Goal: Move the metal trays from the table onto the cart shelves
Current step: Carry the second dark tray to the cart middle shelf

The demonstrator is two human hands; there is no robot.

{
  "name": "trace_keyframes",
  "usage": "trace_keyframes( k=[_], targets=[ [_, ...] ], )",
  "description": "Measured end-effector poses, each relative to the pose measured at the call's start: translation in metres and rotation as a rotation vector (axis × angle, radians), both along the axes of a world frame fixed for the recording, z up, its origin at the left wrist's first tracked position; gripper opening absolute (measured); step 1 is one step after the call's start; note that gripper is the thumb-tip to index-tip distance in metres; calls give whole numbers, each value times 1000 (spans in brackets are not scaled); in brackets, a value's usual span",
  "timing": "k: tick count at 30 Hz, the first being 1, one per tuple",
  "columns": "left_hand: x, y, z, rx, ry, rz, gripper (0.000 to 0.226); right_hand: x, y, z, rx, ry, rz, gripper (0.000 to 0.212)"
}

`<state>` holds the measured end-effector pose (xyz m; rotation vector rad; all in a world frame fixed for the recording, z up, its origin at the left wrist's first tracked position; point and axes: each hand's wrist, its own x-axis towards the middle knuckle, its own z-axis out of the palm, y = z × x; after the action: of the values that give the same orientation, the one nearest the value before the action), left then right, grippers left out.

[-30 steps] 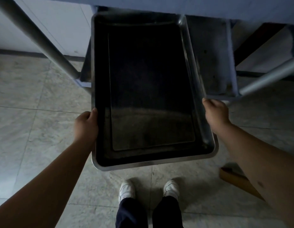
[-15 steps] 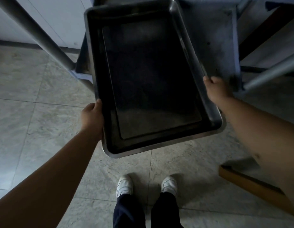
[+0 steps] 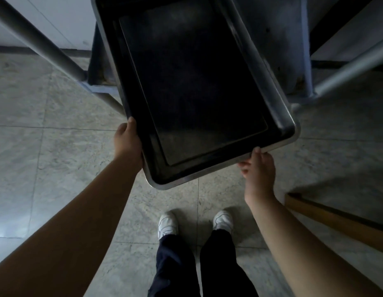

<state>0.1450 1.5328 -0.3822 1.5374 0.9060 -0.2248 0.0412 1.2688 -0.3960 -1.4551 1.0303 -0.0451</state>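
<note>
A large rectangular metal tray (image 3: pixel 192 82), dark inside with a bright rim, lies half onto the cart's low shelf (image 3: pixel 278 39), skewed so its near end points toward my right. My left hand (image 3: pixel 127 142) grips the tray's left long rim near the front corner. My right hand (image 3: pixel 259 168) holds the near short rim from below, the thumb on top of the edge. The tray's far end runs out of view at the top.
Grey cart posts slant at the left (image 3: pixel 36 37) and at the right (image 3: pixel 346 69). The floor is pale stone tile (image 3: pixel 47 157). A wooden edge (image 3: pixel 336 219) lies low on the right. My feet in white shoes (image 3: pixel 167 226) stand just below the tray.
The tray has slid further onto the shelf and turned clockwise. My right hand shifted from the right long rim to the near short rim; my left hand stayed on the left rim.
</note>
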Motion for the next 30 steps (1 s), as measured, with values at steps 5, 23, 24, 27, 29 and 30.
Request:
trace_keyframes(
  k=[5,23,24,27,29,30],
  targets=[
    [0,-7,-9,-81,-24,-48,31,34,-5,-7,253,-127,-247,9],
    [-13,-60,-20,-271,-73,-177,14,142,-108,-13,170,-64,-50,16],
    [-10,-64,-18,-284,-87,-170,14,150,-112,-13,157,-61,-48,16],
    [-2,-76,-14,-338,-112,-133,16,173,-124,-16,140,-54,-9,14],
    [3,-85,-12,-365,-98,-96,17,183,-129,-16,52,-24,46,19],
    [5,-89,-11,-382,-89,-72,17,182,-127,-14,-10,20,93,26]
  ],
)
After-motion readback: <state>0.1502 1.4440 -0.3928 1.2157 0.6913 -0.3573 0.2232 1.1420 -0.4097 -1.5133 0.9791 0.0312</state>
